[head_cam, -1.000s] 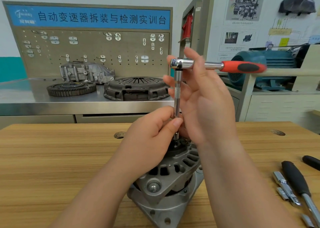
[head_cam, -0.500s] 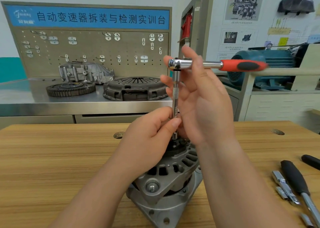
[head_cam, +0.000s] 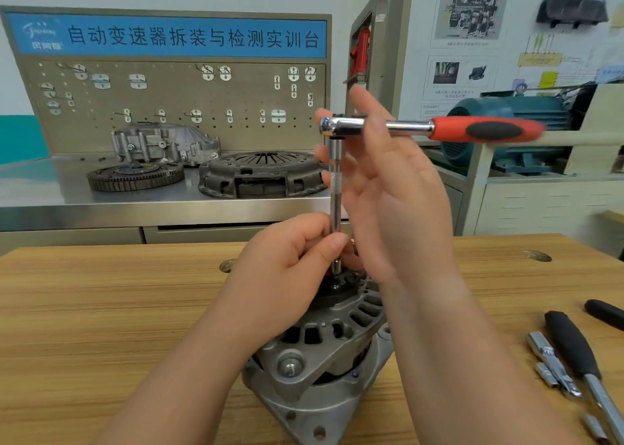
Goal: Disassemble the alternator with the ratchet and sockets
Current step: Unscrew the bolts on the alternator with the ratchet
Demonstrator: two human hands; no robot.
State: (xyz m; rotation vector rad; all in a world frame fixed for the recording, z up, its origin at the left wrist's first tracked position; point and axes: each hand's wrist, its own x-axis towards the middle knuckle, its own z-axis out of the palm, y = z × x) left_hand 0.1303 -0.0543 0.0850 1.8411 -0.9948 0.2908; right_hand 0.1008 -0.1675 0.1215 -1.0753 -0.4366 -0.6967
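Observation:
A grey alternator [head_cam: 320, 360] stands on the wooden table [head_cam: 101, 309] in front of me. A chrome extension bar [head_cam: 336, 191] rises upright from a fastener on its top. On the bar sits a ratchet [head_cam: 472, 129] with a red and black handle pointing right. My left hand [head_cam: 287, 269] pinches the bar's lower end just above the alternator. My right hand [head_cam: 388, 191] is raised with straight, spread fingers. One finger lies across the ratchet's neck and the others sit behind the bar. The socket at the bar's tip is mostly hidden by my left hand.
Loose chrome sockets and an extension [head_cam: 553, 363] lie at the table's right, beside a black-handled tool [head_cam: 574, 346] and another black handle [head_cam: 604, 313]. On the steel bench behind are a clutch cover [head_cam: 263, 174], a toothed flywheel [head_cam: 135, 176] and a housing [head_cam: 165, 144].
Both hands and the ratchet keep their places; only the view has shifted slightly.

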